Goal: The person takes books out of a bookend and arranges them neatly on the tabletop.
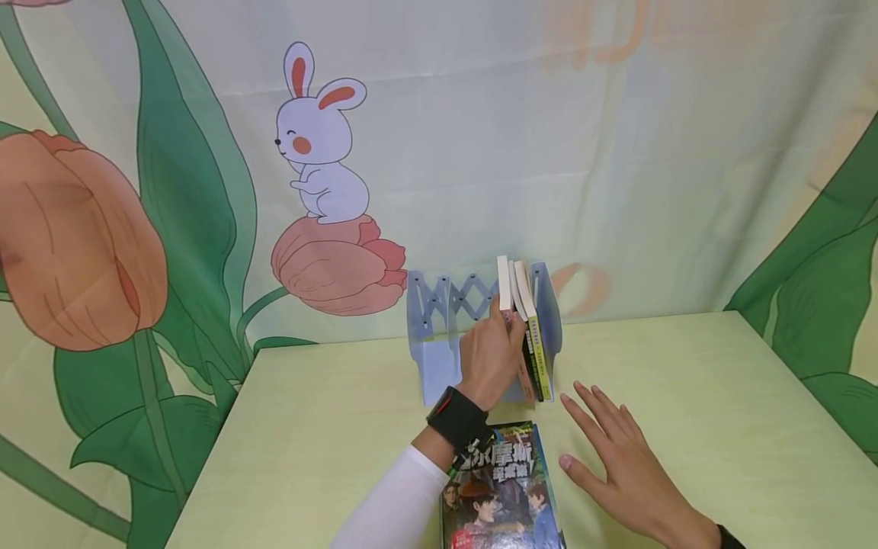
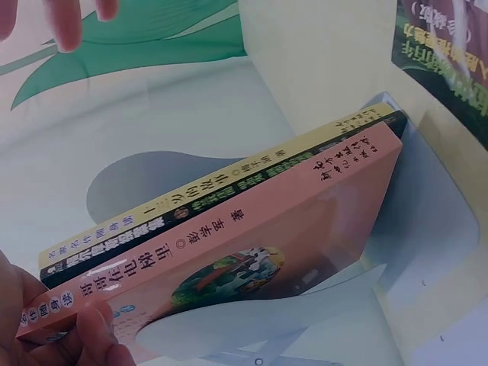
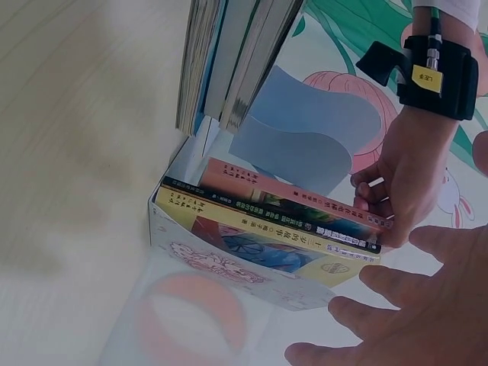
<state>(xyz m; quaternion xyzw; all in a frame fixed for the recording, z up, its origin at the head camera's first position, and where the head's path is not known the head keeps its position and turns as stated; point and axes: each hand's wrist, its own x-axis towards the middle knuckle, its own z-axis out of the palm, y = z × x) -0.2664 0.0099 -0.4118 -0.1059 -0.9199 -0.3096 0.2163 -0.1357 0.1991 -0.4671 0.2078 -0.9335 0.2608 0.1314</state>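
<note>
My left hand (image 1: 488, 354) pinches the upper end of a pink book (image 2: 320, 206) between thumb and fingers. That book stands in a blue expandable book rack (image 1: 435, 370), beside a black-spined book (image 3: 252, 204) and a yellow-spined book (image 3: 293, 238). These two lean near the rack's right end panel (image 1: 546, 328). In the left wrist view, a rack divider partly covers the pink cover. To the right of the rack's front, my right hand (image 1: 624, 465) hovers with fingers spread, holding nothing.
In front of the rack lies a stack of books (image 1: 504, 488), the top one with a dark illustrated cover; my left forearm hides part of it. The light table (image 1: 329, 427) meets a printed curtain (image 1: 446, 152) with a rabbit and tulips behind the rack.
</note>
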